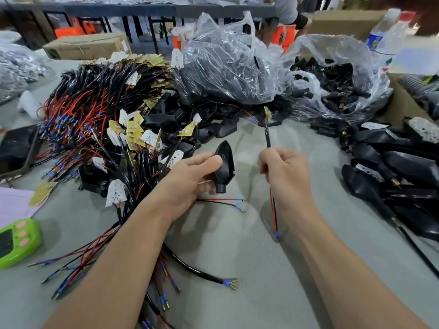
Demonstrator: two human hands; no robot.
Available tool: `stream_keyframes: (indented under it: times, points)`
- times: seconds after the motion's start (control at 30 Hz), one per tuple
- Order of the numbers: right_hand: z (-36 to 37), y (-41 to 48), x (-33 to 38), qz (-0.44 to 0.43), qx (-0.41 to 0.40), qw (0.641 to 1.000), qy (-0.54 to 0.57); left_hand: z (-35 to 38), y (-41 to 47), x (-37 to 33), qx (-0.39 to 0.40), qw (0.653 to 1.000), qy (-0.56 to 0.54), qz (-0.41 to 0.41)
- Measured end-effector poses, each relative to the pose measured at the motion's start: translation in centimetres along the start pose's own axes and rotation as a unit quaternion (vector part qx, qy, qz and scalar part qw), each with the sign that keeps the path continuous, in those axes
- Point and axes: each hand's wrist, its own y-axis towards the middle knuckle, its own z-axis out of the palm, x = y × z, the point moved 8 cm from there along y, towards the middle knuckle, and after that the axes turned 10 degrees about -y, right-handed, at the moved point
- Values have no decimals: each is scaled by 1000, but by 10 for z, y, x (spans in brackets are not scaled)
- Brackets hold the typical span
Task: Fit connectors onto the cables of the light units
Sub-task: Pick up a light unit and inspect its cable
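My left hand (192,179) grips a black pointed light housing (225,166) with its round socket end facing down. My right hand (285,173) is curled round a black sheathed cable (267,136). This cable rises to a small LED board (267,114) at its far end. Below my fist its red and black wires (273,213) hang down to a blue-sleeved terminal. A big heap of LED boards with cables (99,129) lies at the left. An open plastic bag holds black connectors (337,91) at the back right.
Finished black light units (392,167) are piled at the right. Loose black housings (213,125) lie behind my hands. A green timer (16,241) sits at the left edge, a water bottle (386,36) at the back right. A person sits at a far table.
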Motion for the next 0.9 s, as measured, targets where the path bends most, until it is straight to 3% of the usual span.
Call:
stream_keyframes:
  times: [0.13, 0.47, 0.7, 0.9]
  points:
    - [12, -3, 14, -51, 60, 995, 65, -3, -2, -1, -1, 1000, -23, -2]
    - [11, 14, -5, 85, 113, 951, 274, 5, -3, 1, 64, 998, -27, -10]
    - [-2, 18, -6, 66, 53, 981, 172, 11, -4, 4, 70, 997, 22, -21]
    - [-6, 9, 7, -17, 73, 990, 119, 10, -3, 5, 59, 997, 38, -11]
